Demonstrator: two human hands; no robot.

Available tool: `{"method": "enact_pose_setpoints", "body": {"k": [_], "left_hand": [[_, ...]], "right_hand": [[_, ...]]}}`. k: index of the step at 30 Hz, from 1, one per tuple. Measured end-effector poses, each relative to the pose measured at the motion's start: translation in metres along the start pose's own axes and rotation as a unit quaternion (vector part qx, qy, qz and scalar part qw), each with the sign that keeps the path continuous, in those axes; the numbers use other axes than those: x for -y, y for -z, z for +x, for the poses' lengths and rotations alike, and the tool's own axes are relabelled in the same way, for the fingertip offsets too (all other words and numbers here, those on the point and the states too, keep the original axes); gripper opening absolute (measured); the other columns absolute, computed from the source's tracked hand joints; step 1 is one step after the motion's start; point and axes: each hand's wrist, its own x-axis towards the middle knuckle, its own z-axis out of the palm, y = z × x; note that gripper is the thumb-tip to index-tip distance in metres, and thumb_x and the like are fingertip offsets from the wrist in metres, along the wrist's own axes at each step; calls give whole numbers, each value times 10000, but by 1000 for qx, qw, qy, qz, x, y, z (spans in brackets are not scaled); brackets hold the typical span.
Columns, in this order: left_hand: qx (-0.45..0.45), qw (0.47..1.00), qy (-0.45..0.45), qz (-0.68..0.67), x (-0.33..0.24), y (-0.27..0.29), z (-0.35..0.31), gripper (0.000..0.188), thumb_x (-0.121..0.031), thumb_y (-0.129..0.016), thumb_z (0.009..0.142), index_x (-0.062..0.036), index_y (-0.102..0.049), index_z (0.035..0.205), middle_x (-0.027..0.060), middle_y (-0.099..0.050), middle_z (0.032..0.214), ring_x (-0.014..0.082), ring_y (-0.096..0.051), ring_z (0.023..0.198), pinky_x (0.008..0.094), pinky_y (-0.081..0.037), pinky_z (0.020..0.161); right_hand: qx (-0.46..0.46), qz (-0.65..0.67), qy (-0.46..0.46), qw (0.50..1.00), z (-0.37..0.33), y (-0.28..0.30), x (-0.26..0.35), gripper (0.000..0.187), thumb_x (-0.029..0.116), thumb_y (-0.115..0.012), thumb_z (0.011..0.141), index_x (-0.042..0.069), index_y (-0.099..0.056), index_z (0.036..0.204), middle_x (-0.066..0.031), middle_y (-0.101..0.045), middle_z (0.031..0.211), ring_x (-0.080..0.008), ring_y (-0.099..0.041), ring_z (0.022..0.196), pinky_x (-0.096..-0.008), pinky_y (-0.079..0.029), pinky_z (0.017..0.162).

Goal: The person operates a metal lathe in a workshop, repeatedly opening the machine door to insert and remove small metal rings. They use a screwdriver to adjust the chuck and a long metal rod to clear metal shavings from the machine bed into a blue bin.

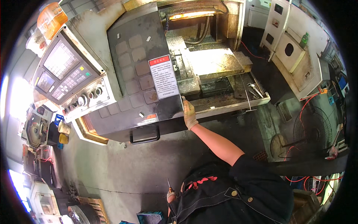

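My right hand, in a pale work glove, is closed round the right edge of a dark sliding machine door. The door carries a white-and-red notice sheet and a black pull handle on its lower part. Right of the door the machine's work area stands exposed, with a brightly lit metal block inside. Low beside my body is my left hand, partly hidden by my dark clothing. A thin rod-like tool sticks up from it; its exact kind is too small to make out.
A control panel with screen, keys and knobs stands left of the door. Wrenches lie on the machine's right ledge. A large floor fan, red hoses and another machine are at the right. A wooden pallet and a blue crate sit lower left.
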Motion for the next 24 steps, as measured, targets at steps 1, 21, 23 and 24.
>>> {"method": "enact_pose_setpoints", "body": {"k": [1, 21, 23, 24], "left_hand": [[-1, 1000, 1, -2, 0, 0, 1, 337, -265, -560, 752, -80, -578, 1033, 142, -630, 844, 267, -618, 786, 377, -468, 663], [-24, 1000, -7, -8, -2, 4, -17, 361, -198, -457, 739, -63, -563, 1057, 183, -581, 1055, 327, -546, 1006, 404, -423, 810], [-34, 999, -8, -17, -4, 1, -20, 357, -197, -456, 735, -46, -566, 1040, 181, -577, 1067, 332, -538, 1022, 403, -422, 824], [-32, 999, 4, -22, -4, 2, -22, 358, -199, -458, 734, -51, -567, 1042, 179, -577, 1070, 329, -537, 1025, 403, -422, 826]], "right_hand": [[-2, -1, 15, 1000, 0, -1, 1, 431, 396, -400, 917, 1, -572, 942, 9, -549, 838, -85, -447, 782, -252, -396, 735], [27, -286, 48, 957, 4, 21, -21, 735, 536, -141, 895, -59, -303, 1296, -236, -306, 1338, -321, -301, 1251, -425, -211, 1050], [26, -289, 32, 956, 13, 22, -30, 730, 531, -136, 897, -57, -308, 1295, -243, -320, 1326, -328, -315, 1241, -421, -234, 1041], [34, -293, 55, 954, 15, 21, -37, 690, 499, -144, 906, -45, -315, 1295, -238, -333, 1318, -333, -325, 1229, -421, -247, 1033]]}}
